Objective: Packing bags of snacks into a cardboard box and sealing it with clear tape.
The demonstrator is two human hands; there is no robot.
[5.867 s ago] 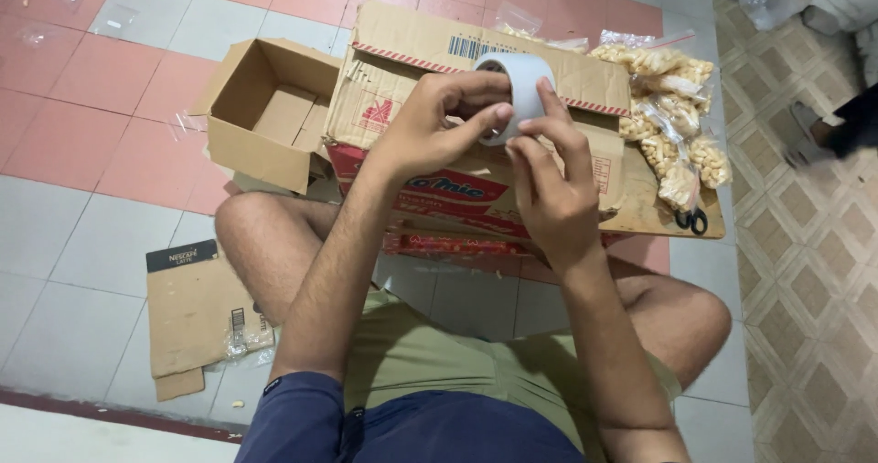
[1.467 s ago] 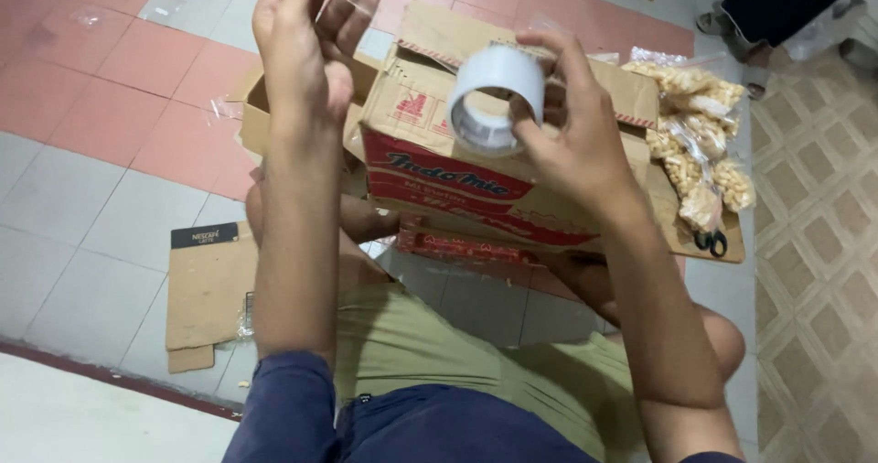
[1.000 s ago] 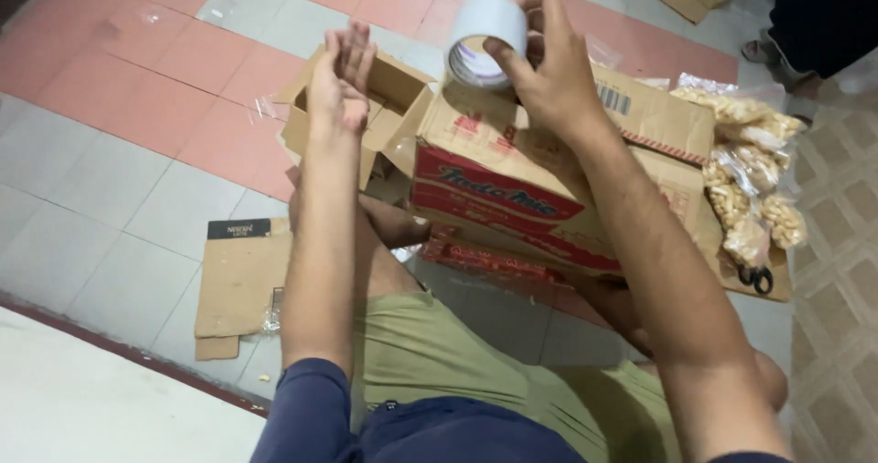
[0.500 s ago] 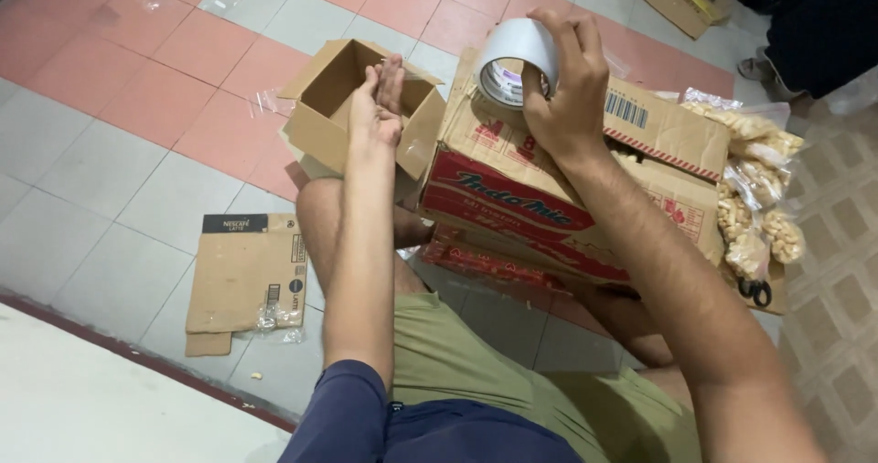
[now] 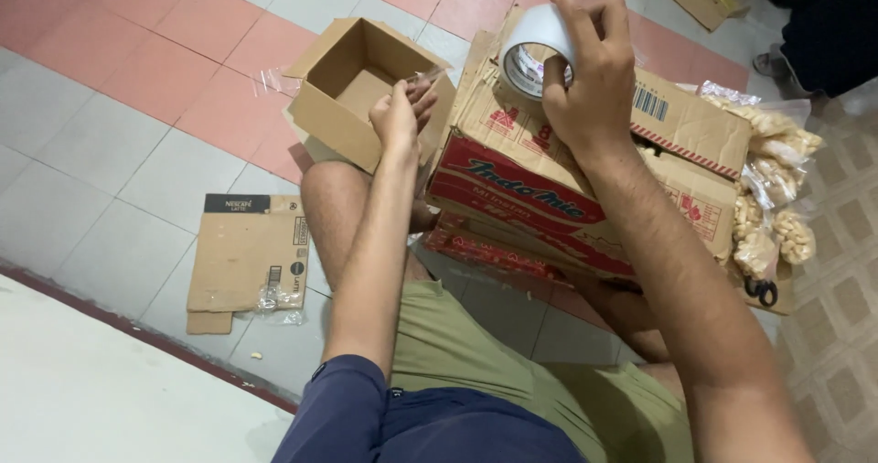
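White tape on a roll point(image 5: 538, 51) sits in our right hand point(image 5: 585, 79), held up on its edge over the top of a big printed cardboard box point(image 5: 585, 179). Our right fingers point(image 5: 599, 26) curl over the roll's outer rim while the thumb presses in at its open core, so the roll is pinched between them. We cannot tell whether the roll touches the box top or hangs just above it.

Our left hand point(image 5: 400, 111) is over by the near wall of a small open brown box point(image 5: 352, 92), which stands just beside the big box on its left. Those fingers are drawn together, pinching the end of a clear strip of tape point(image 5: 422, 79) that glints above the small box's edge. The strip is thin and see-through, so we cannot follow how far it runs toward the roll.

We sit on a tiled floor point(image 5: 119, 152) of pink and pale grey squares, with the big box resting against our bare legs. A flattened piece of cardboard point(image 5: 245, 253) lies on the floor to our left. Clear bags of pale snacks point(image 5: 768, 198) lie at the big box's right end, and black scissors point(image 5: 761, 289) rest just below them.
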